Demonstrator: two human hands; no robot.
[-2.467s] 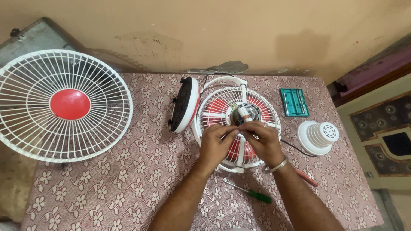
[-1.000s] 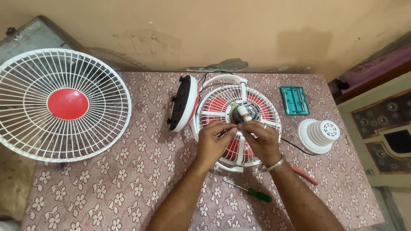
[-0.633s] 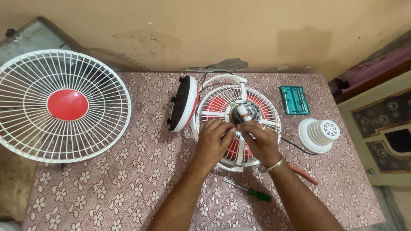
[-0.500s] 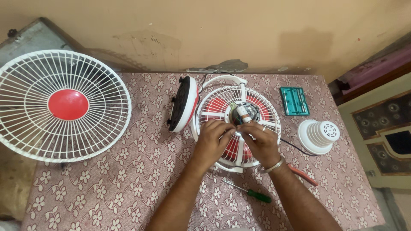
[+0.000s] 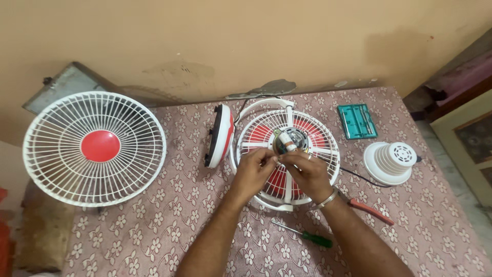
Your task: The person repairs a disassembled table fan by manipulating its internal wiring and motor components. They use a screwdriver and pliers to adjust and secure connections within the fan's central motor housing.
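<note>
A white fan rear grille with red blades behind it (image 5: 318, 138) lies flat on the table, its bare motor (image 5: 288, 142) at the centre. My left hand (image 5: 253, 172) and my right hand (image 5: 306, 172) meet just below the motor, fingertips pinched together over something small that is hidden between them. A metal bangle sits on my right wrist. The fan's red-and-white base (image 5: 219, 136) stands on edge just left of the grille.
A large white front grille with a red hub (image 5: 95, 149) overhangs the table's left side. A green-handled screwdriver (image 5: 305, 235) and orange-handled pliers (image 5: 370, 210) lie near my right forearm. A white vented motor cover (image 5: 392, 161) and a teal tool case (image 5: 357, 121) sit at the right.
Both hands stay pinched together below the motor with only slight finger shifts. Nothing else on the table has moved.
</note>
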